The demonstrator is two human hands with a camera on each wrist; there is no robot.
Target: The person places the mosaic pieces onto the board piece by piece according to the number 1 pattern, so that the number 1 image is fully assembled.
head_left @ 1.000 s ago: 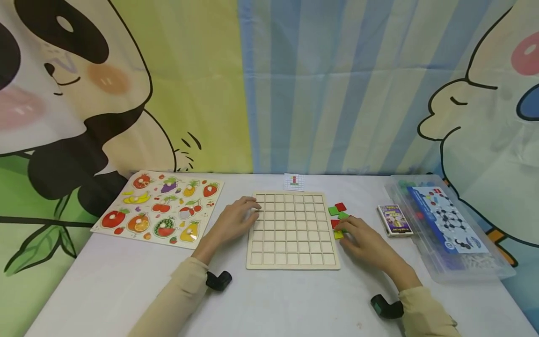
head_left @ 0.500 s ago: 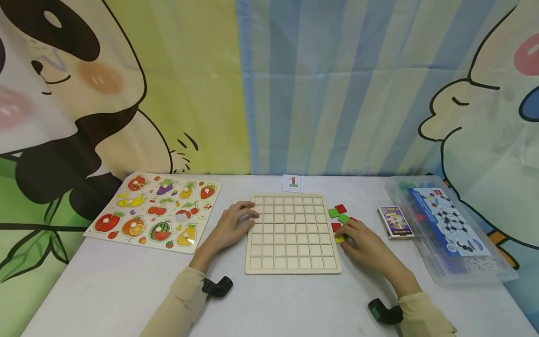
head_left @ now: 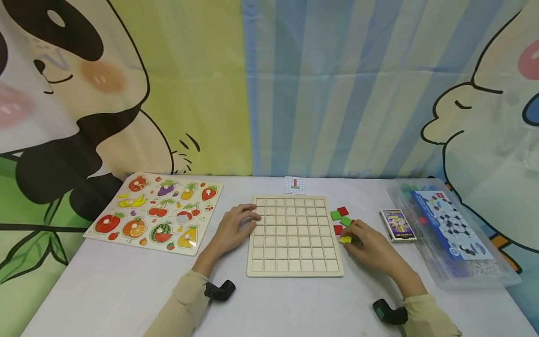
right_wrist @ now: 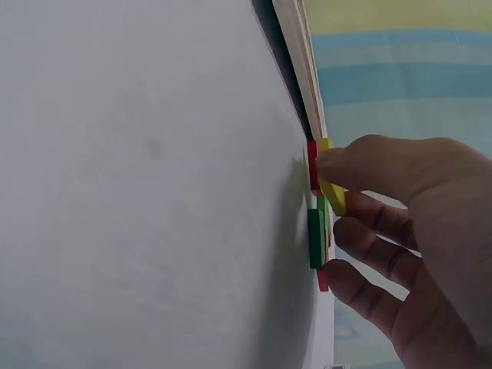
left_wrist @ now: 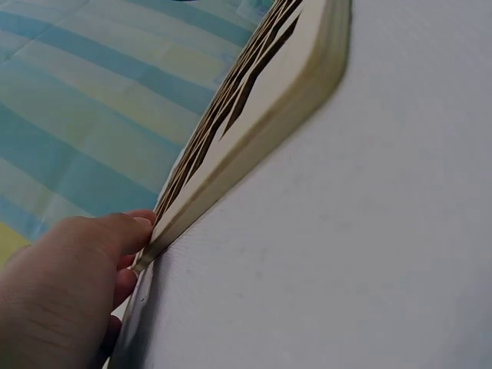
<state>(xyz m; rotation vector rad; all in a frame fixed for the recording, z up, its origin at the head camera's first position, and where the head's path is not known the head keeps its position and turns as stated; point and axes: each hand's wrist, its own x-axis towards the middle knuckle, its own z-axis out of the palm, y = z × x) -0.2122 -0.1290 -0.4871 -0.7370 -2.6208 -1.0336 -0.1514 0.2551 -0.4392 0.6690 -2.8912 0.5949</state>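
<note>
A wooden grid board (head_left: pixel 295 274) with square recesses lies on the table. My left hand (head_left: pixel 230 229) rests at its left edge, fingertips over the frame; in the left wrist view, the left hand (left_wrist: pixel 69 284) touches the board's edge (left_wrist: pixel 238 165) near one end. On the other side, my right hand (head_left: pixel 370 245) pinches a yellow square tile (head_left: pixel 345 239) between thumb and finger. The right wrist view has this yellow tile (right_wrist: pixel 334 196) tilted, held just off the others. Beside the board lie red tiles (head_left: pixel 338 230) and green tiles (head_left: pixel 335 215); the right fingers partly cover one red tile.
A small pattern card (head_left: pixel 294 185) lies behind the board. At left is a fruit puzzle board (head_left: pixel 156 213). To the right are a card box (head_left: pixel 397 225) and a clear plastic case (head_left: pixel 455 234) with a blue-and-white sheet. A printed curtain (head_left: pixel 294 93) hangs behind the table.
The right hand has lifted the yellow tile, which now tilts between its fingertips. The left hand stays at the board's edge. The head view has shifted slightly.
</note>
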